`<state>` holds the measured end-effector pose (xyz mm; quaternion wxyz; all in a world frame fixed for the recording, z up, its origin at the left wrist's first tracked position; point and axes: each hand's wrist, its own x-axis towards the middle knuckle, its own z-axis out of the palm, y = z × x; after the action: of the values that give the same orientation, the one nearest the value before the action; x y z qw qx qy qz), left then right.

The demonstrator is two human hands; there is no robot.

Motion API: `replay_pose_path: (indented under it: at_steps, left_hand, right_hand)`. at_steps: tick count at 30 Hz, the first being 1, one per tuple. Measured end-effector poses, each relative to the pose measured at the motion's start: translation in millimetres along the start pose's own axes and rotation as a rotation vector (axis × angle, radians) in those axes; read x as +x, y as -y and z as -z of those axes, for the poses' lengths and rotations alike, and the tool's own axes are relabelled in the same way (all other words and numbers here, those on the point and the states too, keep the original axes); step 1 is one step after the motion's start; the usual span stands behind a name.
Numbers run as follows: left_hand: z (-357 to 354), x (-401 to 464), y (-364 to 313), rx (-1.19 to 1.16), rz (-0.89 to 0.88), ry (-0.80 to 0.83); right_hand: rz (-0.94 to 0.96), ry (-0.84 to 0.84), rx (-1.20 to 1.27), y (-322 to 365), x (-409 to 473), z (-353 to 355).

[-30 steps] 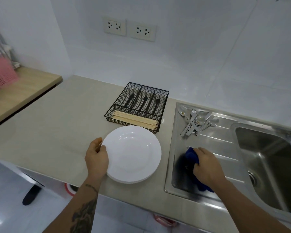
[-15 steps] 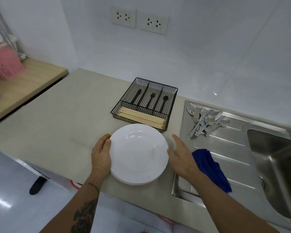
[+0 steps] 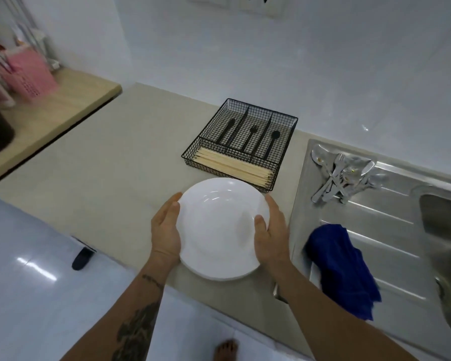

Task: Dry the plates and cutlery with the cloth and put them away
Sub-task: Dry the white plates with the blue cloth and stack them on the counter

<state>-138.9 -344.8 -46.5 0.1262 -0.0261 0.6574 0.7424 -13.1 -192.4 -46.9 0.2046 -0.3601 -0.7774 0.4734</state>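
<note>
Both your hands, left (image 3: 165,230) and right (image 3: 271,231), grip the plates (image 3: 219,227); basket (image 3: 241,144) at twelve o'clock, cloth (image 3: 341,267) at three; the stack's count is unclear.

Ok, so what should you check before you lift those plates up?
1. Left hand holds the white plates' left rim: ok.
2. Right hand holds the right rim: ok.
3. Blue cloth out of the way, on the draining board: ok.
4. Plates fully dry: cannot tell.
5. Wire tray clear of the plates: ok, just behind.
6. Silver cutlery dried: not ok, it lies piled by the sink.
</note>
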Motion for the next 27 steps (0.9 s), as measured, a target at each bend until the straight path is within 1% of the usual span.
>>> replay_pose_path:
  at_steps: [5,10,15,21,27]
  left_hand:
    - [1,-17,-15,0.001,-0.025,0.006]
    - [4,-23,-46,-0.03,-0.096,0.039]
    - [16,-16,-76,-0.067,-0.107,0.042]
    - [47,32,-105,-0.061,-0.132,0.104]
    - [98,137,-128,0.012,-0.155,0.191]
  right_hand:
    - [0.025,-0.026,0.011,8,-13,15]
    - [0.089,-0.065,0.016,39,-18,27]
    - [0.153,-0.104,0.007,72,-17,19]
    - [0.159,-0.16,0.039,109,-6,-32]
    - [0.093,-0.249,0.072,155,24,-126]
